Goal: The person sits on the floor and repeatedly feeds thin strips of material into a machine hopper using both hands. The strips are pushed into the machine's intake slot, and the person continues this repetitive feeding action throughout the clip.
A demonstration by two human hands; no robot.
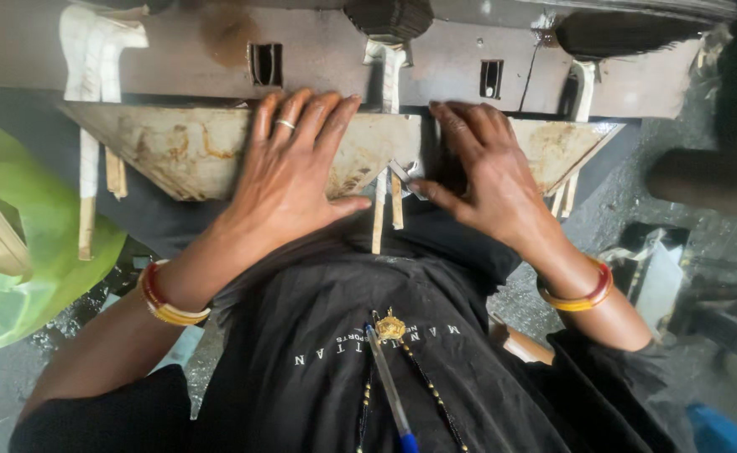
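My left hand (289, 172) lies flat, fingers spread, on a rusty, worn metal plate (175, 147) shaped like a wide wedge. A ring is on one finger. My right hand (482, 172) rests on the same plate a little to the right, its thumb and fingertips beside a small shiny metal piece (406, 174) at the plate's lower edge. Neither hand wraps around anything. Thin wooden strips (378, 220) hang down below the plate between my hands. Both wrists wear red and yellow bangles.
A grey machine body (318, 50) with square slots runs behind the plate. White-wrapped levers (91, 59) stand at the left and centre. A green sheet (24, 243) lies at left. Dark machine parts (704, 180) and a blue object (721, 429) sit at right.
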